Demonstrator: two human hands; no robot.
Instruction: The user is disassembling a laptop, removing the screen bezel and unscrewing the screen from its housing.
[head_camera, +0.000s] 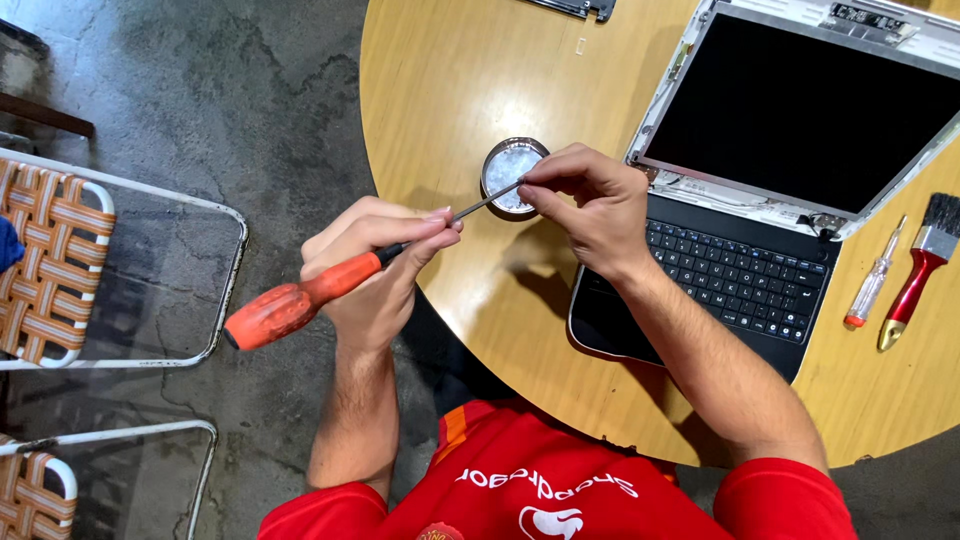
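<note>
My left hand (380, 260) is closed around a screwdriver (340, 280), fingers wrapped where the orange handle meets the shaft, thumb on top. My right hand (590, 205) is pinched shut on the tip of that shaft, thumb and forefinger pressed together; whether a screw sits between them I cannot tell.

The screwdriver has a fat orange grip, scuffed and dusty, a short black collar and a thin grey metal shaft. It runs at a slant from lower left, where the handle juts off the round wooden table (450, 90) over the concrete floor (200, 100), up to the right, where its tip ends over a small round metal dish (513, 177) near the table's left edge. The left hand hovers at that edge; the right hangs just beside the dish, wrist bent, forearm crossing the open laptop (740, 250).

At the table's right edge lie 2 tools: a small tester screwdriver (874, 278) and a red-handled brush (922, 265).
</note>
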